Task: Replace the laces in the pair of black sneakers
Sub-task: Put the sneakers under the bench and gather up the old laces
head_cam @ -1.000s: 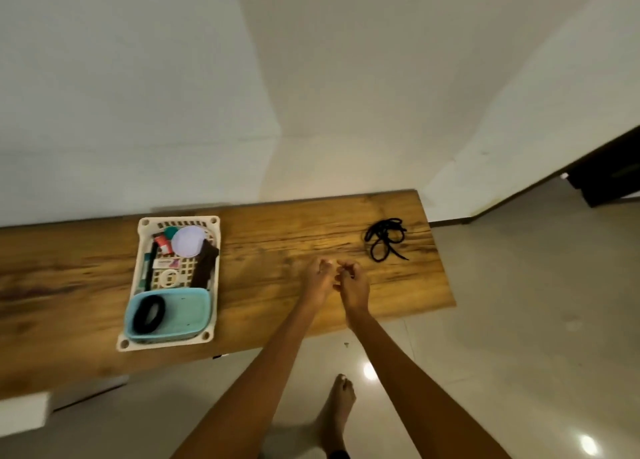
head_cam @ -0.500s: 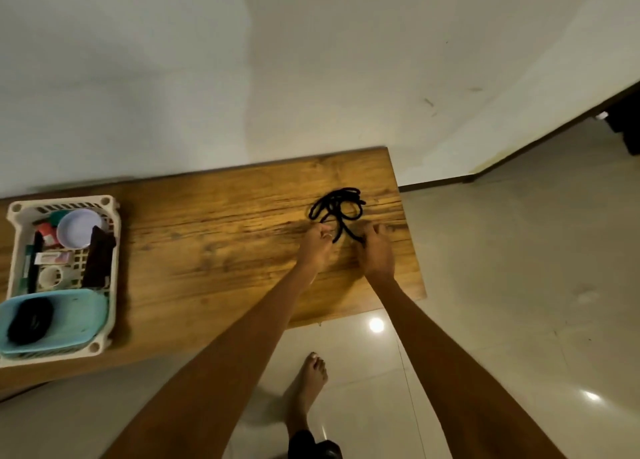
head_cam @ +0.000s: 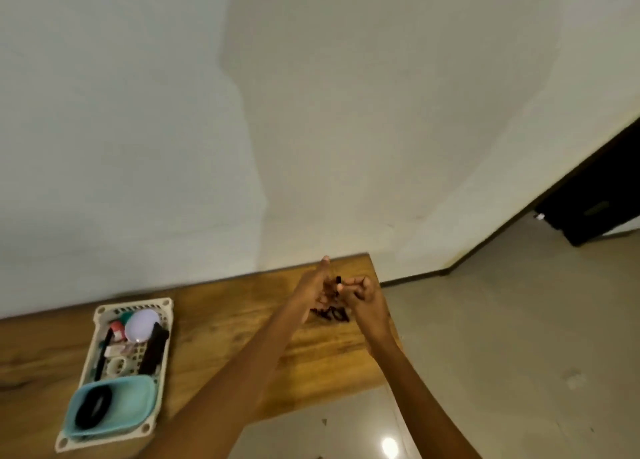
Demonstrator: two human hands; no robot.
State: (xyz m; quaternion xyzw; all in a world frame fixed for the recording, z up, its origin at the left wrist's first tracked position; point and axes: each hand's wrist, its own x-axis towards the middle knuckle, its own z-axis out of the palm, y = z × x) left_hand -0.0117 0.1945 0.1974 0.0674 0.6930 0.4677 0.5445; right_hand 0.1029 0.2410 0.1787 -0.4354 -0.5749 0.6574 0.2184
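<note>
Both hands are up over the far right end of the wooden counter [head_cam: 225,323], working the black laces [head_cam: 330,313]. The right hand [head_cam: 360,294] has its fingers curled in, pinching one lace end so the dark tip pokes up just above the knuckles. My guess is that this hand is hunting for the end so the tangle can be pulled apart. The left hand [head_cam: 313,287] is alongside with a finger stretched forward; whether it grips any cord I cannot tell, as motion blur hides its palm side. The rest of the bundle lies in loops on the counter just below the hands. No sneakers are in sight, so threading has not begun.

Over to the left sits a cream slotted basket [head_cam: 100,427]. Inside, a teal tub [head_cam: 135,406] holds a coiled black item [head_cam: 93,408], and behind it are a round white lid [head_cam: 142,325], a dark flat case [head_cam: 154,351] and small toiletries.
</note>
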